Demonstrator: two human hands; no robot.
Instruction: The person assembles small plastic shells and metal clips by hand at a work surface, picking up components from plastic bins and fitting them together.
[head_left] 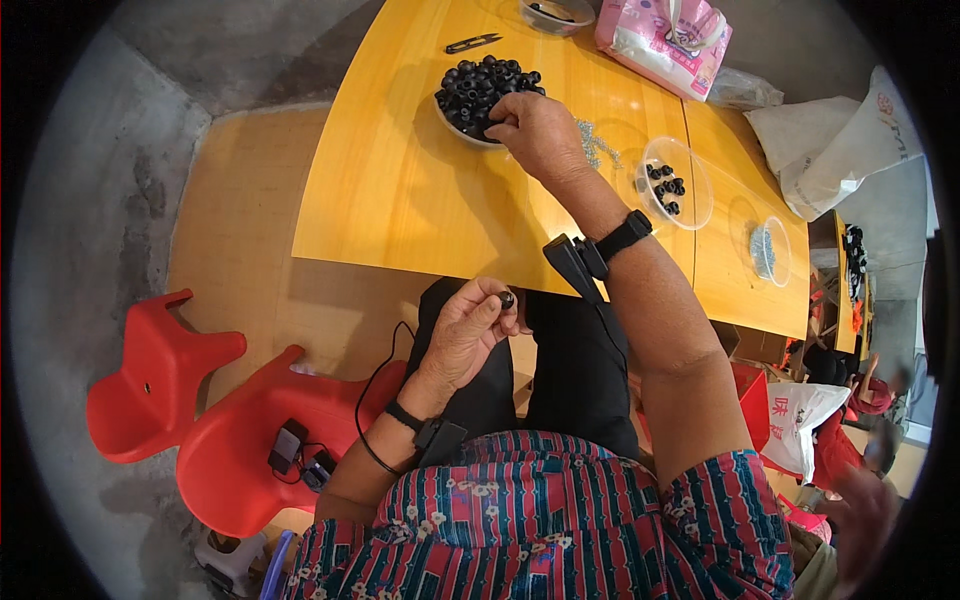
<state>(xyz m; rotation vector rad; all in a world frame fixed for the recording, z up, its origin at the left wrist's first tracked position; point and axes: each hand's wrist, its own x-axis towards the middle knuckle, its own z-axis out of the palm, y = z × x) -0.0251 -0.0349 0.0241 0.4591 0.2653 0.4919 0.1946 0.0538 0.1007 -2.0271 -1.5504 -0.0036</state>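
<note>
My left hand (462,335) is closed over my lap, just below the table's front edge. Between its thumb and fingers is a small, round black plastic piece (506,299). My right hand (545,138) reaches across the table to a white bowl (452,125) heaped with small black ring-shaped pieces (482,88). Its fingertips are drawn together at the bowl's right side, and what is between them is hidden. A scatter of small silvery parts (594,146) lies on the table beside that hand.
On the yellow table (400,200) stand a clear tub (702,200) with several black pieces and a smaller tub (784,245) of silvery bits. Thread snips (472,43) and a pink package (650,50) lie farther back. Red chairs (165,375) stand at left; other people are at far right.
</note>
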